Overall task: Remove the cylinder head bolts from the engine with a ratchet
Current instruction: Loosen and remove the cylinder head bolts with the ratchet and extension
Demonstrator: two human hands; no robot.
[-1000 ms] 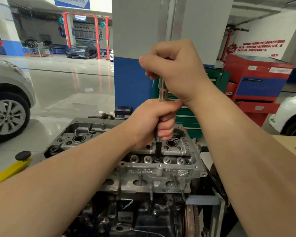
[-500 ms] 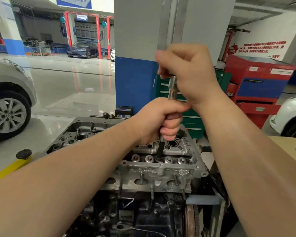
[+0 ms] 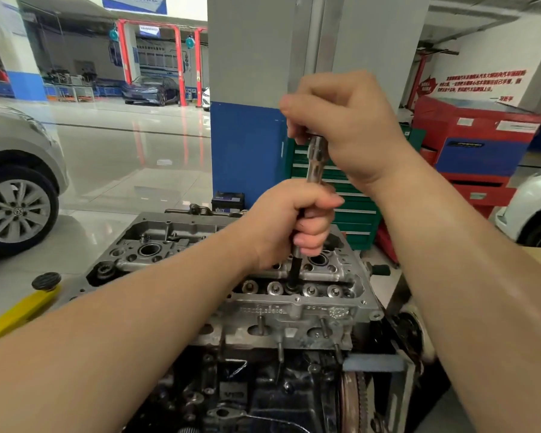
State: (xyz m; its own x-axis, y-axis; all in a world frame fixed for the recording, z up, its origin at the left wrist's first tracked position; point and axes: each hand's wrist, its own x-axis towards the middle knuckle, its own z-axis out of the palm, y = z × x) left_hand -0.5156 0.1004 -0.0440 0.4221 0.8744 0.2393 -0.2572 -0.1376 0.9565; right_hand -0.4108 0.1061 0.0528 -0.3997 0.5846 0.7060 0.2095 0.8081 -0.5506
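A grey aluminium cylinder head (image 3: 297,310) sits on a dark engine block (image 3: 250,392) in front of me. A long steel ratchet extension (image 3: 315,160) stands nearly upright over the head. Its dark socket end (image 3: 293,279) sits in a bolt recess near the head's right end. My left hand (image 3: 288,220) grips the lower shaft just above the head. My right hand (image 3: 341,126) grips the top of the tool, hiding its upper end. The bolt itself is hidden under the socket.
A green tool chest (image 3: 356,214) and a red cabinet (image 3: 481,145) stand behind the engine. A blue and grey pillar (image 3: 250,120) rises behind it. A silver car (image 3: 16,189) is at left, a white car (image 3: 531,210) at right, a yellow lift arm (image 3: 19,310) low left.
My right hand has swung the tool's top from left to right and slightly lower. My left hand has stayed on the shaft, and the socket remains in the same recess.
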